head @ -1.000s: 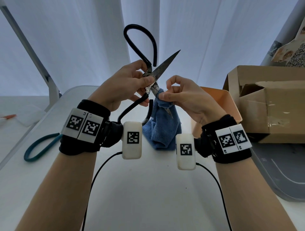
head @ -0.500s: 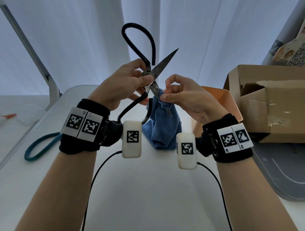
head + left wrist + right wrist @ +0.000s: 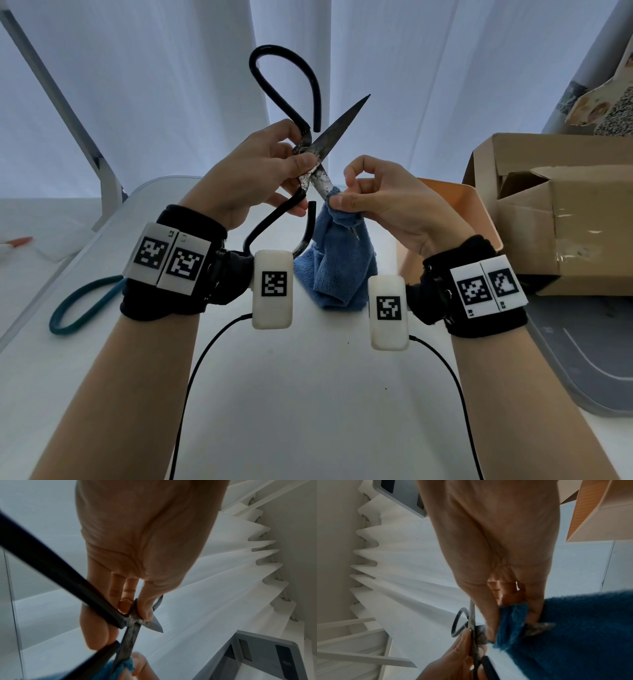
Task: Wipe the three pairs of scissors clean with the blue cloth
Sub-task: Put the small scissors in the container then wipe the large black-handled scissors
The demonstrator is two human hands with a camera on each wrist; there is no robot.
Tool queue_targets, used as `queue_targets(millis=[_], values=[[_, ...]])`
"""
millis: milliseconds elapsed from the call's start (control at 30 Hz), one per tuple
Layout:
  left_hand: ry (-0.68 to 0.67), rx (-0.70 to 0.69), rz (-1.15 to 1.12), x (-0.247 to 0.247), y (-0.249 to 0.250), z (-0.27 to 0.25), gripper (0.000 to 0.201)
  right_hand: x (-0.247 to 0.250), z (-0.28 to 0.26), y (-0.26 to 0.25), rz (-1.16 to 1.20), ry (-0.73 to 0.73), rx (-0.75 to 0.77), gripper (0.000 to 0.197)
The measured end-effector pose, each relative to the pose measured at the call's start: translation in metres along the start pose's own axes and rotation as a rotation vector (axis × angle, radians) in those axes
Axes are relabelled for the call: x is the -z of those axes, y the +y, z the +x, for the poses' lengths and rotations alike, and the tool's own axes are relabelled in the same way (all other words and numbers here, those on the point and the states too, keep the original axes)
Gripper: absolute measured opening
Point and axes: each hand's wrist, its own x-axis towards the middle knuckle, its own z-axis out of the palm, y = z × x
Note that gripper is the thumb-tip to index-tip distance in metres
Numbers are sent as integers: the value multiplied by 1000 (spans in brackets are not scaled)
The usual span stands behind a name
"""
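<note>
while left hand (image 3: 253,171) grips scissors (image 3: 322,150), right hand (image 3: 387,205) pinches cloth (image 3: 335,267).

Blue cloth (image 3: 337,270); black-handled scissors (image 3: 320,145); teal loop (image 3: 78,305); orange bin (image 3: 476,219).

This looks like a makeshift recording corner in a room, not a proper workshop. A plain white table (image 3: 308,411) stands before pleated white curtains (image 3: 171,85), with an open cardboard box (image 3: 565,222), an orange bin (image 3: 479,219) and a grey plastic lid (image 3: 582,359) at its right.
</note>
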Motion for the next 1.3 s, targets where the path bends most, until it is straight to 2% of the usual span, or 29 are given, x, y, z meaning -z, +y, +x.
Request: queue_targets(millis=[333,567,700,900,1033,1300], values=[[12,-3,9,-2,0,1,16,0,-2,-1,3,-4,1,26],[25,-10,-14,0,0,1,10,-4,1,0,-4,43,16,27],[22,-5,2,1,-2,1,10,-1,-1,-1,-9,-2,16,26],[33,-10,-18,1,-1,1,9,-4,1,0,-27,49,10,27],[35,-7,-2,1,-2,2,9,-2,-1,0,-21,6,22,26],[39,-8,-8,2,-2,1,8,-2,1,1,-37,19,24,25]])
